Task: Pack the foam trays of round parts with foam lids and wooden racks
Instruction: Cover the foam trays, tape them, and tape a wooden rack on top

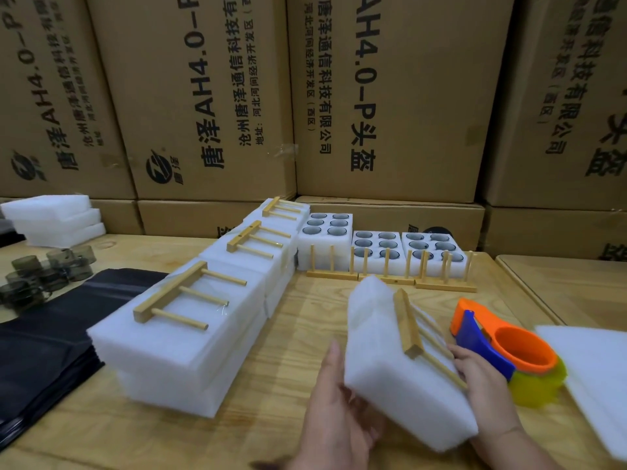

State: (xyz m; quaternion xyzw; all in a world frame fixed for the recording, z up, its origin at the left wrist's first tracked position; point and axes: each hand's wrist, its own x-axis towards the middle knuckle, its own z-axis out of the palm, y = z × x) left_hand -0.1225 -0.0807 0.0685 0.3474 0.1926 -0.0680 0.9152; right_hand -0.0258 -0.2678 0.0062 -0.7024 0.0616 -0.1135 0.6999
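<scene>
I am holding a foam block (400, 361) tilted above the tabletop (291, 340). My left hand (334, 401) is cupping its near edge, fingers curled underneath. My right hand (481, 378) is pinching the wooden rack (409, 323) against it.

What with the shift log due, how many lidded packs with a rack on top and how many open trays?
Lidded packs, rack on top: 4 (near pack, middle pack, far pack, held pack in left hand, right hand)
Open trays: 3 (left tray, middle tray, right tray)
Total: 7
</scene>
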